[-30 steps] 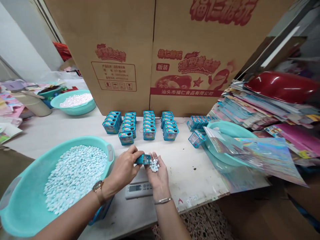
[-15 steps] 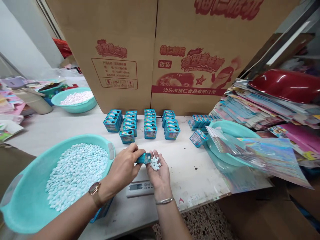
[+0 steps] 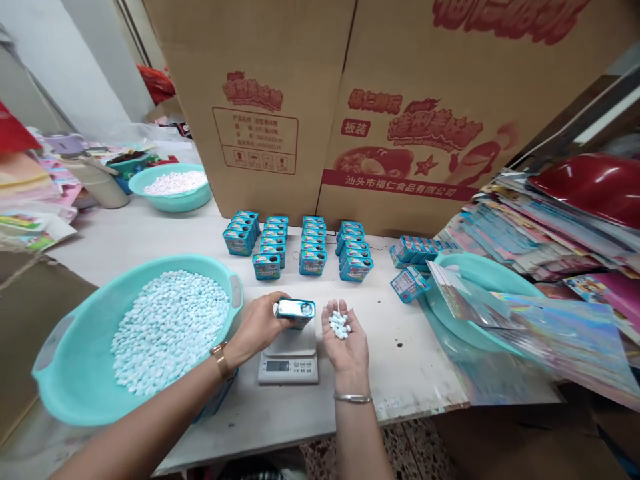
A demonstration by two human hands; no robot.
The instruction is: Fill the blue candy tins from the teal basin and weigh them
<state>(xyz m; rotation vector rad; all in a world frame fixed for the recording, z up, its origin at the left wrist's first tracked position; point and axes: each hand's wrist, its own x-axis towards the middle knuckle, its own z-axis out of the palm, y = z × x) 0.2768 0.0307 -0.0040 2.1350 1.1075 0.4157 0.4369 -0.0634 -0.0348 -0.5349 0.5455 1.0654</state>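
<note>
My left hand (image 3: 267, 321) is closed around a small blue candy tin (image 3: 296, 309), with its pale narrow face turned up and a few pale bits showing at its right end. The tin is above the plate of a white digital scale (image 3: 289, 368); whether it touches the plate cannot be made out. To the right, my right hand (image 3: 347, 347) is palm up and cupped, holding a small heap of pale blue-white candies (image 3: 339, 325). A large turquoise basin (image 3: 75, 393) with a mass of the same candies (image 3: 170, 330) stands left of my left hand.
Several blue tins (image 3: 313, 260) stand in rows before a big cardboard carton (image 3: 280, 40). A single tin (image 3: 410, 285) lies tilted beside a turquoise basin (image 3: 490, 267) under shiny sheets (image 3: 565, 333). Stacked printed cards (image 3: 480, 220) are at right, a second candy basin (image 3: 170, 202) at back left.
The tin has moved from right over my right palm to above the scale, and its pale narrow face now points up. My hands have moved apart. The whole view has shifted slightly.
</note>
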